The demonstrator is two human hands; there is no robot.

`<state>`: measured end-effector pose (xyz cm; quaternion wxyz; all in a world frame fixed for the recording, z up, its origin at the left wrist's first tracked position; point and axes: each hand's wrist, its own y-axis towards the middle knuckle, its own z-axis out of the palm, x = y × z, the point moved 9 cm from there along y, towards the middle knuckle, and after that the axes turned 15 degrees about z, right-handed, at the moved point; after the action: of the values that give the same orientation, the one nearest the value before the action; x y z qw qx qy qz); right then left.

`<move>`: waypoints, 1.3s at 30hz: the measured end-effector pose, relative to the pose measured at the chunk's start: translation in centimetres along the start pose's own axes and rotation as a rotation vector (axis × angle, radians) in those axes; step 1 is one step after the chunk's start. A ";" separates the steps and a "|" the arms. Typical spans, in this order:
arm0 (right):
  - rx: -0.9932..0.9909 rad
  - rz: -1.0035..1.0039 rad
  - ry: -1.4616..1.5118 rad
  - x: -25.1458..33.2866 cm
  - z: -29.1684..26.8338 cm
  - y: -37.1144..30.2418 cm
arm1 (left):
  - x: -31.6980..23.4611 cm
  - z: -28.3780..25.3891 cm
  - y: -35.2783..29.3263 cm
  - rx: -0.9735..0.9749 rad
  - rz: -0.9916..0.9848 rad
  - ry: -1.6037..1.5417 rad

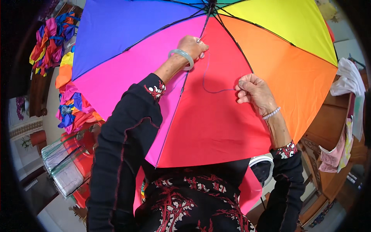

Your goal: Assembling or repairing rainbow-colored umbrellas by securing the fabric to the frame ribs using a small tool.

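An opened rainbow umbrella (216, 131) is spread before me, its dark metal ribs facing up. My left hand (192, 47), a pale bangle on its wrist, is closed around a rib (183, 88) where the pink and red panels meet. Between my hands a thin dark thread (216, 92) hangs in a loose curve over the red panel. My right hand (256, 91), wearing a beaded bracelet, pinches the thread's end beside the red and orange seam. Whether a needle sits in that pinch is too small to tell.
Bunches of multicoloured cloth (52, 42) hang at the far left, with more colourful fabric (73, 104) below. Red chairs and a clear wrapped bundle (65, 170) stand at lower left. Wooden furniture (332, 127) with draped white cloth (349, 79) is at the right.
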<state>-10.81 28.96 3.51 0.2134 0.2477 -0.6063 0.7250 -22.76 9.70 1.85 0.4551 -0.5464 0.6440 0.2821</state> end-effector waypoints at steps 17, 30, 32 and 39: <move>-0.056 -0.212 -0.355 6.4 6.4 8.8 | 0.2 0.4 -0.6 0.159 0.040 -0.258; -0.402 -0.350 -0.578 8.2 3.4 9.0 | -0.4 1.0 -5.0 0.191 -0.205 -0.204; -0.464 -0.367 -0.633 8.3 3.3 8.9 | 0.6 0.7 -5.6 0.106 -0.202 -0.202; -0.676 -0.389 -0.957 9.1 3.3 10.0 | 0.6 0.5 -6.5 0.020 -0.157 -0.106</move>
<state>-23.70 24.07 1.86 0.1127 0.5702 -0.7747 0.2492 -16.35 8.29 2.01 0.5149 -0.5749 0.5769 0.2675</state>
